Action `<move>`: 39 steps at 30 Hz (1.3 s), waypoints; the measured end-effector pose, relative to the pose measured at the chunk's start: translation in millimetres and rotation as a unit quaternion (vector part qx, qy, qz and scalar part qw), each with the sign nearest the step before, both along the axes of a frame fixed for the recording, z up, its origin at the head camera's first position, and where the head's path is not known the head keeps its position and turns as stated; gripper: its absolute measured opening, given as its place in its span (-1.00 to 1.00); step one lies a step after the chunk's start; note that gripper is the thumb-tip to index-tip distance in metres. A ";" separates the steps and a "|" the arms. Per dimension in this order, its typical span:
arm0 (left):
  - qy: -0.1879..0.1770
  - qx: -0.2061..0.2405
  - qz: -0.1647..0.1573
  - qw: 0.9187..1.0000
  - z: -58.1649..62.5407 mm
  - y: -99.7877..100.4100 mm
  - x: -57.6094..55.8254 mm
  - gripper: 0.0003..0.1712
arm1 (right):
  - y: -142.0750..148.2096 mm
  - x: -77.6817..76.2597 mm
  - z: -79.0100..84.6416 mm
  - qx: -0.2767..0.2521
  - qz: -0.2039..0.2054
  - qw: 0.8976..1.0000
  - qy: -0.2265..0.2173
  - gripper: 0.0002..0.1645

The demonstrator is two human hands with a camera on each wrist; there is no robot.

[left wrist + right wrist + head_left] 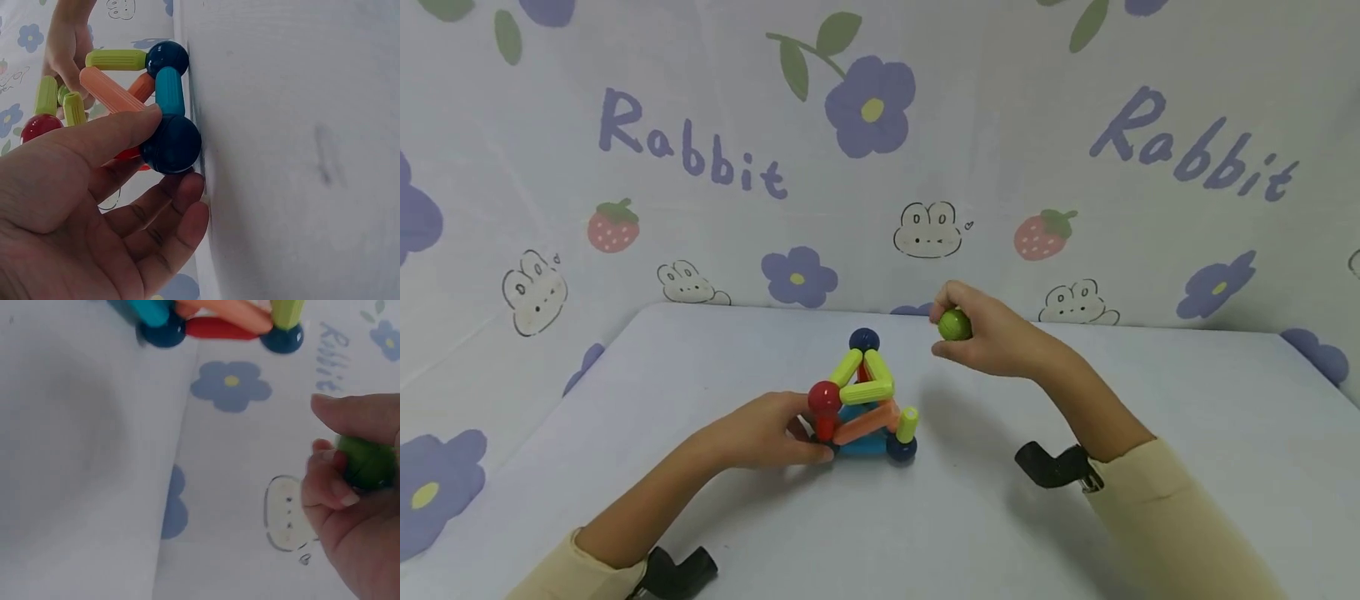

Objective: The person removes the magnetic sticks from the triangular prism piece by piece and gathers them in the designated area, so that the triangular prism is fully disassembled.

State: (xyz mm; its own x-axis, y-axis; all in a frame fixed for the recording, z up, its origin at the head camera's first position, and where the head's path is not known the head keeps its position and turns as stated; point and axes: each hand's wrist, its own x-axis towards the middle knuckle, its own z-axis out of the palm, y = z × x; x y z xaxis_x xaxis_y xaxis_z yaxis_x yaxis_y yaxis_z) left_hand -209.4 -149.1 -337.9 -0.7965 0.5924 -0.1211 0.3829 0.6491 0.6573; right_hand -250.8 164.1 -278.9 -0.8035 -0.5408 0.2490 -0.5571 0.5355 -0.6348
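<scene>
A frame of ball-and-rod building toys stands on the table, with dark blue balls at the far top (pixel 864 340) and front right, and a red ball (pixel 824 397) at the left. An orange rod (pixel 859 424) and several yellow-green rods (pixel 867 392) join in it. My left hand (pixel 766 429) holds its front left corner, thumb on a dark blue ball (pixel 172 145) beside a blue rod (pixel 169 92). Raised above the table, to the right of the frame, my right hand (pixel 996 333) grips a green ball (pixel 955 325) in curled fingers. A short yellow-green rod (pixel 907 425) sticks up from the front right ball.
The white table (pixel 970 517) reaches back to a printed cloth (pixel 970 142) with flowers, rabbits and strawberries. Black wrist mounts stick out at the left sleeve (pixel 681 573) and the right sleeve (pixel 1051 464).
</scene>
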 end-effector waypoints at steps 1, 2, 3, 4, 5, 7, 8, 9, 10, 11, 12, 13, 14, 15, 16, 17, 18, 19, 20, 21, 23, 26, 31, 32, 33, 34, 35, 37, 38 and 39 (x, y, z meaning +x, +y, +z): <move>-0.001 0.001 0.000 1.000 0.0 0.0 0.0 -0.63 | 0.6 -6.0 0.5 0.001 -0.006 1.000 -0.003 -0.72; -0.003 0.003 0.001 1.000 -0.3 -0.1 -0.1 -0.63 | 0.9 -11.7 0.9 0.003 -0.015 1.000 -0.009 -0.75; -0.004 0.004 0.000 1.000 -0.3 -0.3 -0.1 -0.64 | 1.0 -17.4 1.1 0.005 -0.021 1.000 -0.016 -0.77; -0.005 0.005 0.001 1.000 -0.6 -0.6 -0.2 -0.64 | 1.2 -23.0 0.9 0.007 -0.028 0.999 -0.026 -0.78; -0.006 0.008 0.001 1.000 -0.7 -0.8 -0.2 -0.63 | 1.2 -28.5 0.7 0.010 -0.033 0.999 -0.039 -0.78; -0.007 0.010 0.002 1.000 -0.6 -0.9 -0.3 -0.63 | 1.0 -38.6 0.3 0.017 -0.041 0.996 -0.071 -0.78; -0.008 0.011 0.001 1.000 -0.3 -0.8 -0.4 -0.63 | 0.7 -42.5 0.6 0.023 -0.045 0.995 -0.089 -0.79; -0.008 0.012 -0.001 1.000 0.0 -0.5 -0.6 -0.63 | 0.7 -46.7 0.3 0.028 -0.051 0.992 -0.109 -0.80; -0.008 0.012 -0.001 1.000 -0.1 -0.9 -0.8 -0.63 | -0.2 -51.0 -0.4 0.031 -0.052 0.990 -0.131 -0.82; -0.008 0.012 -0.002 1.000 -0.1 -1.0 -0.9 -0.63 | -1.2 -54.2 -0.5 0.035 -0.054 0.986 -0.152 -0.81; -0.008 0.012 -0.002 1.000 -0.4 -1.1 -1.2 -0.63 | -2.2 -57.2 -0.5 0.038 -0.056 0.983 -0.170 -0.79; -0.008 0.012 -0.002 1.000 -0.5 -1.1 -1.4 -0.64 | -3.6 -60.0 -0.3 0.041 -0.061 0.980 -0.184 -0.75; -0.008 0.012 -0.002 1.000 -0.5 -1.0 -1.6 -0.64 | -4.8 -62.8 -0.6 0.042 -0.065 0.977 -0.196 -0.71; -0.009 0.011 0.000 1.000 -0.7 -0.9 -1.9 -0.65 | -6.1 -66.0 -1.5 0.045 -0.070 0.976 -0.202 -0.68; -0.009 0.010 0.001 1.000 -0.8 -0.9 -2.0 -0.65 | -7.6 -69.4 -2.4 0.054 -0.072 0.977 -0.191 -0.66; -0.009 0.010 0.002 1.000 -1.0 -0.9 -2.1 -0.65 | -9.2 -72.9 -4.0 0.064 -0.076 0.981 -0.169 -0.66; -0.010 0.009 0.004 1.000 -1.4 -1.1 -2.3 -0.65 | -11.0 -76.7 -6.3 0.074 -0.082 0.983 -0.145 -0.68; -0.011 0.008 0.006 1.000 -1.1 -1.2 -2.0 -0.65 | -12.8 -80.0 -9.1 0.081 -0.091 0.985 -0.119 -0.70; -0.012 0.009 0.005 1.000 -0.8 -1.4 -1.8 -0.64 | -14.1 -83.8 -12.9 0.086 -0.099 0.987 -0.096 -0.69; -0.013 0.010 0.004 1.000 -0.6 -1.8 -1.7 -0.64 | -15.6 -87.0 -16.7 0.093 -0.109 0.987 -0.071 -0.67; -0.015 0.011 0.003 1.000 -0.9 -2.3 -1.6 -0.63 | -17.8 -92.2 -24.7 0.092 -0.129 0.986 -0.042 -0.61; -0.017 0.013 0.000 1.000 -2.1 -2.2 -1.7 -0.63 | -19.8 -98.0 -35.8 0.077 -0.160 0.983 -0.045 -0.54; -0.019 0.012 0.002 1.000 -2.6 -2.1 -2.1 -0.63 | -22.4 -105.7 -48.0 0.078 -0.178 0.979 -0.066 -0.55; -0.018 0.011 0.002 1.000 -2.1 -2.2 -2.0 -0.63 | -23.0 -106.9 -50.1 0.081 -0.178 0.978 -0.072 -0.55; -0.019 0.012 0.003 1.000 -1.3 -2.3 -1.7 -0.62 | -23.6 -107.9 -52.0 0.083 -0.177 0.978 -0.078 -0.56; -0.019 0.011 0.004 1.000 -1.0 -2.4 -1.7 -0.62 | -24.3 -108.8 -53.9 0.086 -0.177 0.977 -0.084 -0.56; -0.019 0.011 0.004 1.000 -0.6 -2.4 -1.4 -0.62 | -24.9 -109.3 -55.5 0.089 -0.177 0.976 -0.089 -0.57; -0.020 0.011 0.005 1.000 0.3 -2.5 -0.8 -0.61 | -26.5 -110.5 -58.6 0.094 -0.181 0.974 -0.100 -0.58; -0.020 0.011 0.005 1.000 0.5 -2.7 -0.5 -0.61 | -27.2 -110.8 -59.9 0.096 -0.182 0.973 -0.104 -0.58; -0.020 0.011 0.005 1.000 0.7 -2.9 -0.3 -0.60 | -27.9 -111.3 -60.9 0.098 -0.183 0.972 -0.107 -0.58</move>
State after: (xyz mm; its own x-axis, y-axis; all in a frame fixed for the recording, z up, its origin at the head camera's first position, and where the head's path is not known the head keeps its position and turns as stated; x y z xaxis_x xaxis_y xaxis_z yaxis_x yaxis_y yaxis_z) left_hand -209.7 -152.1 -337.2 -0.7967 0.5879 -0.1400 0.3501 0.6378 0.6860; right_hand -362.1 136.2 -339.8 -0.9731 -0.2293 -0.0247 -0.1725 0.7947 -0.5820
